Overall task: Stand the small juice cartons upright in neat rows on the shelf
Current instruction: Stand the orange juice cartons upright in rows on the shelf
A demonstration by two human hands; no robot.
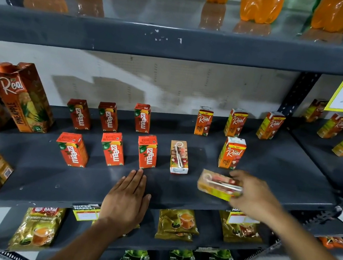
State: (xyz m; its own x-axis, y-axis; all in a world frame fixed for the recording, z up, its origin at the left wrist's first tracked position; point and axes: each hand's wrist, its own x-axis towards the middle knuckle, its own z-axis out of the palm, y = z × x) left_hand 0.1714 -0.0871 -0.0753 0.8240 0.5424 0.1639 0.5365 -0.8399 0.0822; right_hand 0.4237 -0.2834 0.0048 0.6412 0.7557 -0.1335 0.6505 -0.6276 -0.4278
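Head view: your right hand (253, 193) grips small Real carton (219, 185), lying sideways, straw face up, just above grey shelf (273, 170), right of straw-side carton (179, 157). That landmark carton stands upright, back turned to you. Left of it: six Maaza cartons (147, 152) upright in two rows. Right and behind it: four Real cartons (231, 153) upright. Your left hand (127, 200) lies flat, fingers together, on shelf front, below and left of it.

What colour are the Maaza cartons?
Red-orange with white lettering, e.g. this Maaza carton; clearest in the head view, the only one.
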